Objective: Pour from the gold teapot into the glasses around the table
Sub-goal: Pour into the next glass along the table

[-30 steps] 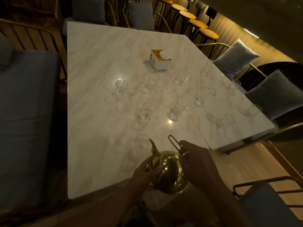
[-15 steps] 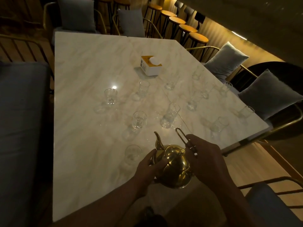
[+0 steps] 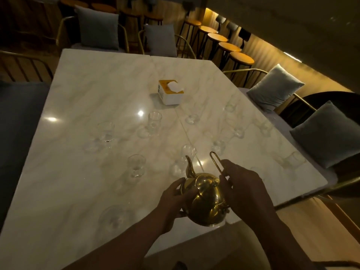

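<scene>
I hold the gold teapot (image 3: 206, 199) above the near edge of the white marble table (image 3: 81, 90), its spout pointing away from me. My left hand (image 3: 173, 199) cups the pot's left side. My right hand (image 3: 245, 190) grips the thin wire handle on its right. Several clear glasses stand on the table: one (image 3: 136, 165) just left of the spout, one (image 3: 188, 152) right behind the spout, one (image 3: 112, 216) near my left forearm, others (image 3: 154, 119) farther out and toward the right edge.
A white and yellow tissue box (image 3: 171, 92) stands mid-table. Grey cushioned chairs (image 3: 275, 87) line the right and far sides, a grey bench (image 3: 17, 121) the left. Round stools (image 3: 224, 40) stand at the back right.
The teapot and both hands have risen and moved forward over the table, away from the nearest glass, which now lies left of my forearm. The view has shifted toward the table's far side.
</scene>
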`<action>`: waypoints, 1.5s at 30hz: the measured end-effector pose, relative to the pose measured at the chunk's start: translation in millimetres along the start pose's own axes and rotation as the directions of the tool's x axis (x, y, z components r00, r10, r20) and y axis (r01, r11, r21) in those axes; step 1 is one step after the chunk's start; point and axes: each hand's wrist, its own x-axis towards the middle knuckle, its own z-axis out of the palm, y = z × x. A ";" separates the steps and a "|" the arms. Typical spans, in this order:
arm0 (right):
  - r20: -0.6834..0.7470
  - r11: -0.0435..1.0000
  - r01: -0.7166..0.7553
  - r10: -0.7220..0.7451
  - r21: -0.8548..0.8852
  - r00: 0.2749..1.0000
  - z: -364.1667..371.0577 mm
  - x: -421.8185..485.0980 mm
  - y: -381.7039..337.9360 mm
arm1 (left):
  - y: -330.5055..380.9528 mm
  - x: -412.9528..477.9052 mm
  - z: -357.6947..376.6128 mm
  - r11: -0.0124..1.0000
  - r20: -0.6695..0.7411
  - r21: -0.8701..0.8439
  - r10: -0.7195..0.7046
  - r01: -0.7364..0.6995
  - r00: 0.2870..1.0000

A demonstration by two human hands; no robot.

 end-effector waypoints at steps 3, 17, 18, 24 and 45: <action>0.033 0.999 0.019 -0.020 0.026 0.999 0.3 23.5 30.7 | 3.2 26.8 20.9 1.000 -0.057 -0.018 -0.025 0.024 0.998; 0.158 0.992 0.057 -0.075 0.113 0.985 12.2 98.0 106.8 | 4.6 96.5 71.0 0.997 -0.241 -0.052 -0.070 0.059 0.968; 0.168 0.992 0.060 -0.079 0.110 0.983 13.7 100.5 108.2 | 2.9 98.4 71.5 0.997 -0.242 -0.050 -0.074 0.064 0.968; 0.219 0.992 0.090 -0.107 0.087 0.970 21.4 117.6 115.1 | -5.4 107.0 71.5 0.994 -0.233 -0.048 -0.105 0.097 0.967; 0.243 0.987 0.157 -0.161 0.036 0.957 33.3 148.8 114.6 | -2.6 116.5 72.3 0.986 -0.262 -0.055 -0.164 0.155 0.951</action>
